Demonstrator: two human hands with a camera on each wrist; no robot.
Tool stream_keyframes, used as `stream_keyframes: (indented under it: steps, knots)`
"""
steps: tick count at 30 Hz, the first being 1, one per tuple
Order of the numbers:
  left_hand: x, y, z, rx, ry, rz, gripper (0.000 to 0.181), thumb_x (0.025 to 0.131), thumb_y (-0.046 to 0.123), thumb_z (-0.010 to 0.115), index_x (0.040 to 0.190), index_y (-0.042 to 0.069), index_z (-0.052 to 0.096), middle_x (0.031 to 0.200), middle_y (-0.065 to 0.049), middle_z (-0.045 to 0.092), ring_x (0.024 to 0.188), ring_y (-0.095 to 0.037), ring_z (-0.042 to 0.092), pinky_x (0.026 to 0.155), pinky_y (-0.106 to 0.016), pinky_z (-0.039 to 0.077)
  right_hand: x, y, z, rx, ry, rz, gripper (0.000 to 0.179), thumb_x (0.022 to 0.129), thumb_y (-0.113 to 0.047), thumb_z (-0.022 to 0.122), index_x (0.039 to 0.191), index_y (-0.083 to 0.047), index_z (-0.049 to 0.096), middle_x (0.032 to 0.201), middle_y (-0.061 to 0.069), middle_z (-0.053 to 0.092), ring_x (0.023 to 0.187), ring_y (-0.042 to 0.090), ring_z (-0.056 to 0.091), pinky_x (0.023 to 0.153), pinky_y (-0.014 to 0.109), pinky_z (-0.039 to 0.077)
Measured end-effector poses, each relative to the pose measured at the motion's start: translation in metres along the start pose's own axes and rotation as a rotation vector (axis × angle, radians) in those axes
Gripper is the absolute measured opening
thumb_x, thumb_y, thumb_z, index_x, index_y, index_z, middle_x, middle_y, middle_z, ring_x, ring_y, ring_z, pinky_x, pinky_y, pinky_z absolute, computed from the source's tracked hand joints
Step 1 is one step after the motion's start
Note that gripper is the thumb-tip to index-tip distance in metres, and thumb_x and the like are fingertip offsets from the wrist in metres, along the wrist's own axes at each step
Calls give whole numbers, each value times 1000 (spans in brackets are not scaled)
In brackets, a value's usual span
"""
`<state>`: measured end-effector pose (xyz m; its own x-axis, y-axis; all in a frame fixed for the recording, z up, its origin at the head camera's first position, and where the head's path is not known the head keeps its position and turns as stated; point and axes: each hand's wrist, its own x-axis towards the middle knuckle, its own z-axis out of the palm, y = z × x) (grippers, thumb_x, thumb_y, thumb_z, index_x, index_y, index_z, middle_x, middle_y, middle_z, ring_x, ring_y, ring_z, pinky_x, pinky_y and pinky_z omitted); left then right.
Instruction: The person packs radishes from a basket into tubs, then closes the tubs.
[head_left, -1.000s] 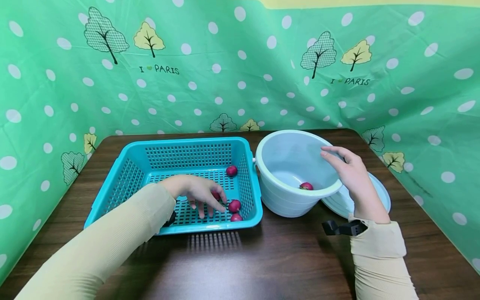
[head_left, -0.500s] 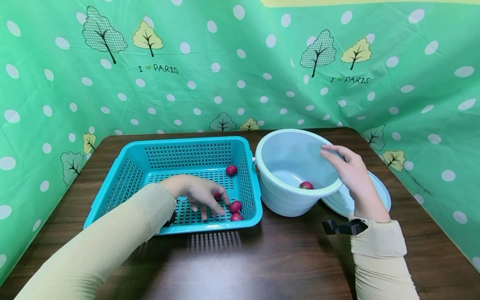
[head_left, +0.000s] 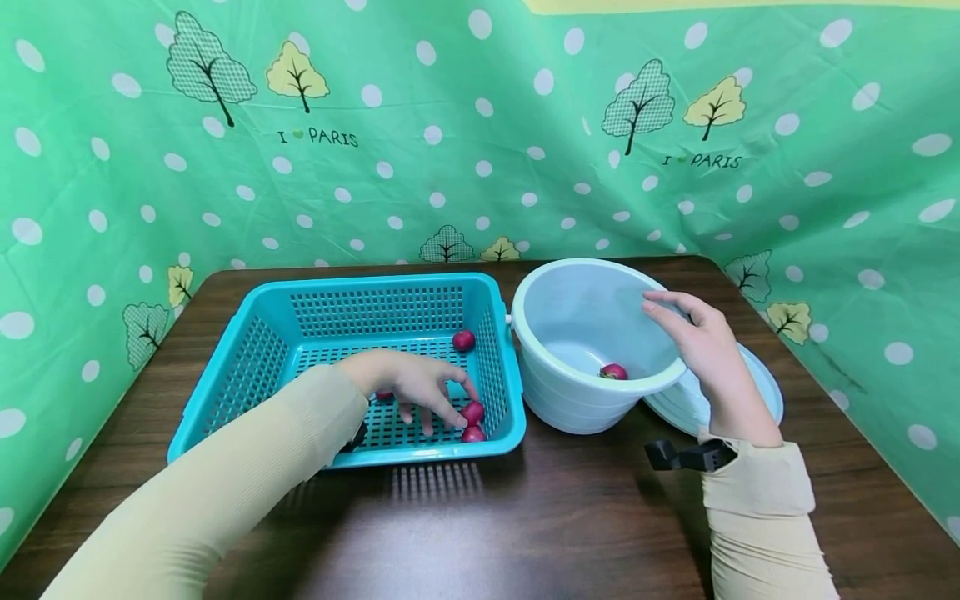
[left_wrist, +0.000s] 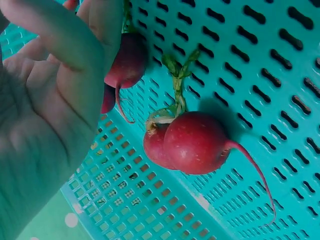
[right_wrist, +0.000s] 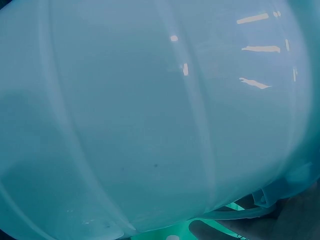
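My left hand reaches into the turquoise basket, thumb and forefinger spread around a radish in the front right corner. Another radish lies just in front of it. From the left wrist, a red radish with leaf stalks and a long root shows apart from the palm. Part of a radish peeks out beneath the left wrist. My right hand holds the rim of a pale blue bucket, whose outer wall fills the right wrist view. One radish lies inside the bucket.
Against the basket's right side, toward the back, lies another radish. A round pale blue lid rests on the brown table beside the bucket. A green dotted cloth hangs behind the table.
My left hand has shifted right inside the basket, up to the front right radishes. The radish under it now shows left of the hand. The right hand stays at the bucket's rim.
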<state>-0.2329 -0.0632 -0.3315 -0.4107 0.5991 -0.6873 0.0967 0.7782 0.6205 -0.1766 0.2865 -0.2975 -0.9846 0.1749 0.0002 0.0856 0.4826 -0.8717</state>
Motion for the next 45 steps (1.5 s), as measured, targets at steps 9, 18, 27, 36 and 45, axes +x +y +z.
stream_keyframes:
  steps: [9,18,27,36,45]
  knots:
    - [5,7,2,26,-10,1,46,92,33,71,132,26,50,102,-2,72,78,-22,72,56,-26,52,0,0,0,5,-2,12,65,99,-49,52,146,-4,46,161,19,26,142,41,29,111,65,30]
    - [11,11,5,22,25,-26,35,93,34,70,121,22,52,97,-4,73,71,-23,70,56,-27,51,0,0,0,4,-5,8,64,100,-49,51,145,-4,46,160,19,27,141,40,29,111,65,30]
    - [13,14,9,83,50,-29,24,95,29,68,113,20,56,94,-7,71,67,-21,67,54,-26,52,-1,0,0,3,-2,1,64,99,-49,52,145,-4,46,160,19,27,142,40,29,111,65,30]
    - [11,14,7,56,32,-11,20,96,26,66,112,19,57,92,-9,71,65,-21,65,54,-27,54,-1,-1,1,-4,-6,-9,65,100,-49,51,145,-2,46,160,19,27,142,41,30,110,65,30]
    - [-2,16,1,56,4,37,24,97,32,64,114,17,56,99,-8,72,72,-20,70,56,-28,55,-2,-1,0,4,4,-6,64,99,-48,53,144,-3,47,160,19,27,143,41,28,111,66,29]
